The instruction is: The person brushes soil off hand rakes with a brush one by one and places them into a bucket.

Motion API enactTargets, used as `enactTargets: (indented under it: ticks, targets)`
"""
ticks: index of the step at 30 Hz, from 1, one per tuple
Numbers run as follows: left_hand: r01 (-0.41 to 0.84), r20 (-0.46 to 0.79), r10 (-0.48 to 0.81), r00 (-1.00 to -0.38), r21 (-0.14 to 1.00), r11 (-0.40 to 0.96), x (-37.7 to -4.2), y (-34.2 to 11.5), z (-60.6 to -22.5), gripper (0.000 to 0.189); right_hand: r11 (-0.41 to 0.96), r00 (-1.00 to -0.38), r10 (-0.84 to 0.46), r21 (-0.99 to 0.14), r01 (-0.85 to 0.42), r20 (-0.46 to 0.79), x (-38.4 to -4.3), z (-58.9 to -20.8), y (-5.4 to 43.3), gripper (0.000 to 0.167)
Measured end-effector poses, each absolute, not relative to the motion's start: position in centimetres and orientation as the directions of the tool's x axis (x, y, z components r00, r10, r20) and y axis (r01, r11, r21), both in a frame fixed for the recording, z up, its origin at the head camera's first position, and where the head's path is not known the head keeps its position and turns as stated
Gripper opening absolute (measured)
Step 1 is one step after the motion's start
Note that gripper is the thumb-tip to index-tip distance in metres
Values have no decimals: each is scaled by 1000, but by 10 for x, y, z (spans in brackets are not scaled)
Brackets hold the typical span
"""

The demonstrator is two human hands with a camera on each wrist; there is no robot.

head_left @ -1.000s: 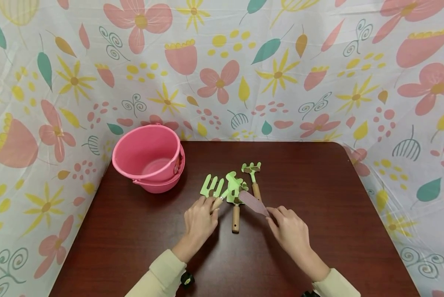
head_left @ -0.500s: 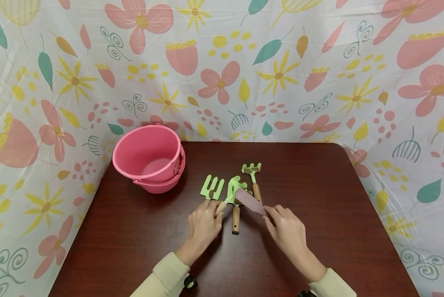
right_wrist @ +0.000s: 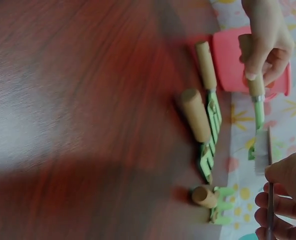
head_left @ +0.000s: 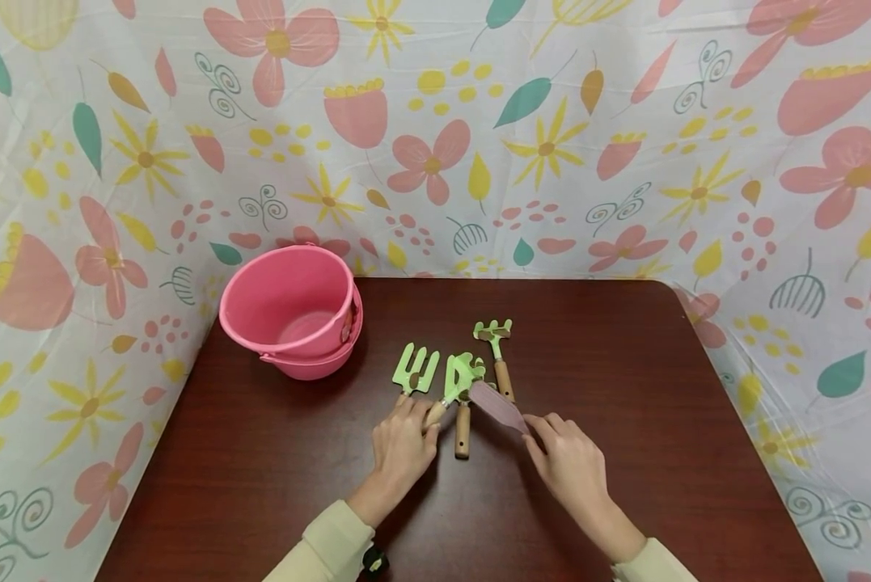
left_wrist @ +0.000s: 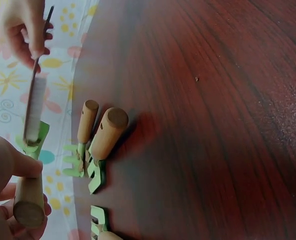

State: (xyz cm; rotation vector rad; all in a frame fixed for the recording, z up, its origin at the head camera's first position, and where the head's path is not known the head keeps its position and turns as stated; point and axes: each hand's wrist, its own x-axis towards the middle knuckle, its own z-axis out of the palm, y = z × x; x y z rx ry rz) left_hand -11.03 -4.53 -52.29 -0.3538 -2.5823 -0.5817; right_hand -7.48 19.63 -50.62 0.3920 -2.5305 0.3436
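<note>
In the head view, my left hand (head_left: 403, 444) grips the wooden handle (left_wrist: 29, 200) of a small garden tool with a green head (head_left: 459, 373). My right hand (head_left: 569, 459) pinches a thin, flat brush (head_left: 498, 408) by its end. Its back looks mauve, and pale bristles (left_wrist: 36, 102) show in the left wrist view. The bristle end meets the tool's green head, where a brown patch like soil shows. Below on the table lies a green garden tool with a wooden handle (head_left: 462, 432); its head is partly covered by the held tool and brush.
A green hand fork (head_left: 416, 372) lies beside my left hand, brown bits on it. Farther right is a small green rake (head_left: 495, 333) with a wooden handle. Pink stacked buckets (head_left: 289, 299) stand at the table's back left. Flowered cloth hangs behind the dark table (head_left: 624, 347).
My left hand has shifted slightly right, and the garden tool's head has come down toward the person. The brush went up-left across it, then back down-right.
</note>
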Motion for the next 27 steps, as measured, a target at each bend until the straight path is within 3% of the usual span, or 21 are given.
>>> enactTargets:
  ticks: [17, 27]
  targets:
    - [315, 476, 126, -870, 342, 885, -113, -47, -525, 28, 931, -801, -217, -127, -341, 558, -64, -517, 217, 26]
    - [324, 460, 147, -875, 333, 885, -111, -45, -527, 28, 907, -763, -264, -118, -405, 591, -70, -504, 203, 26]
